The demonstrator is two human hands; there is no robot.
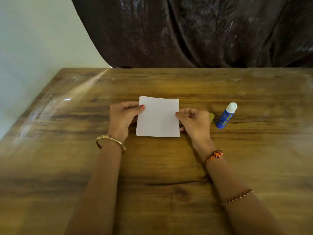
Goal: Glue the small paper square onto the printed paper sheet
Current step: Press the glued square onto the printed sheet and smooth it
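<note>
Your left hand [124,116] and right hand [194,122] each pinch one side edge of the white paper sheet [157,117], just left of the glue stick [226,115]. Lay it flat before you glue. A yellowish piece [211,117] beside the stick may be the square.

A wooden table [67,167] fills the lower two thirds of the frame, its brown grain running left to right, with pale scuffs and a whitish streak toward its left corner and a dark crack near the lower middle. Behind its far edge, a dark brown curtain [203,31] with a faint leafy pattern hangs in folds across the upper middle and right. A plain pale wall [33,39] occupies the upper left.
</note>
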